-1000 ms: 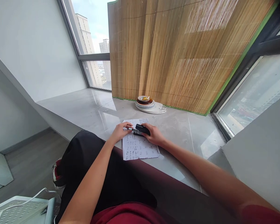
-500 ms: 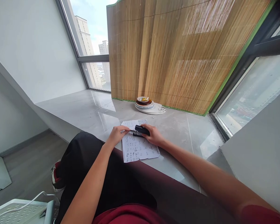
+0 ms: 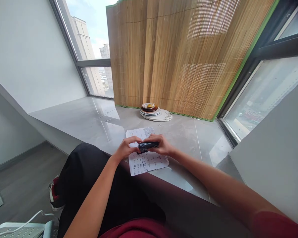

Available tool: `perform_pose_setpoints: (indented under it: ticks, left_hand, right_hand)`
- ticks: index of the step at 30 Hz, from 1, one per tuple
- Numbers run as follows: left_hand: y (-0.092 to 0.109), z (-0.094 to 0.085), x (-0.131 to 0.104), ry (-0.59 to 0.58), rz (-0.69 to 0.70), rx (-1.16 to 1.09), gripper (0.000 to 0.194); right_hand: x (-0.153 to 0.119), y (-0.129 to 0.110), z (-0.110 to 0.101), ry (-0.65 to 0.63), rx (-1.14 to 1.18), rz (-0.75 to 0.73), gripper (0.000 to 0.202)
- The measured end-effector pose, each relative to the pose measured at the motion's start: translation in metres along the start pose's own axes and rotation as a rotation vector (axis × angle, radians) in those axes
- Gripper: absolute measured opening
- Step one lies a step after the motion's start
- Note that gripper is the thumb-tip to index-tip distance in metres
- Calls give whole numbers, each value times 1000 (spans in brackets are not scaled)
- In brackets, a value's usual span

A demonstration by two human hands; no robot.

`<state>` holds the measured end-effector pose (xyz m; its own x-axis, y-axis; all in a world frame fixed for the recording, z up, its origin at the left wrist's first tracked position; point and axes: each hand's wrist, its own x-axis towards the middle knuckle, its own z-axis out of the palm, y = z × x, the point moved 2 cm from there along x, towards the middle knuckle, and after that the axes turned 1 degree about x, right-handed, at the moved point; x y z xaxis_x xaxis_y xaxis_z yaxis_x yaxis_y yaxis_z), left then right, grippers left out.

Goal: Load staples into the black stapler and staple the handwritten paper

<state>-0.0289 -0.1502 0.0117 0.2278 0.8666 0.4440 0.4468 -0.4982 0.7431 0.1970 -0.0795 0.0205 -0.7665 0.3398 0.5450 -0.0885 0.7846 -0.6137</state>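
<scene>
Black stapler [image 3: 149,145] is in both hands, over the written sheet [image 3: 152,163] near the ledge's [image 3: 181,134] front edge. Can't tell if its base touches the paper.

Left hand [image 3: 125,148]: thumb and fingers pinching the stapler's left end. Right hand [image 3: 162,145]: fingers and thumb closed around its right end. Stapler lies roughly crosswise, upper arm looks down near the base; exact gap hidden by fingers.

Sheet lies on the ledge, handwriting in rows, denser block near its far right corner, ragged bottom edge by the ledge's front edge.

Plate stack [image 3: 150,111] sits well apart, at the ledge's back edge by the bamboo blind [image 3: 173,59], partly on a white oval plate [image 3: 167,115]. Small yellow-and-white item on the top plate, too small to ID.
</scene>
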Motion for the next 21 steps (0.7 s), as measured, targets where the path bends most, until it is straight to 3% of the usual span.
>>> perform_pose_setpoints:
  ticks: [4,9,15,18,21]
  left_hand:
    - [-3,-1,1,73,15,57,21]
    - [-10,-7,-1,108,22,190,32]
    - [-24,-6,-2,221,-48,472,21]
    - [-31,-13,-5,383,-97,511,30]
    - [-40,-23,-12,481,-199,585,34]
  right_hand:
    - [1,-3,4,40,3,21,42]
    - [-1,11,-7,28,59,108,48]
    - [-6,40,-44,324,74,283,49]
    - [2,27,-29,346,29,282,44]
    - [11,6,8,187,-30,272,41]
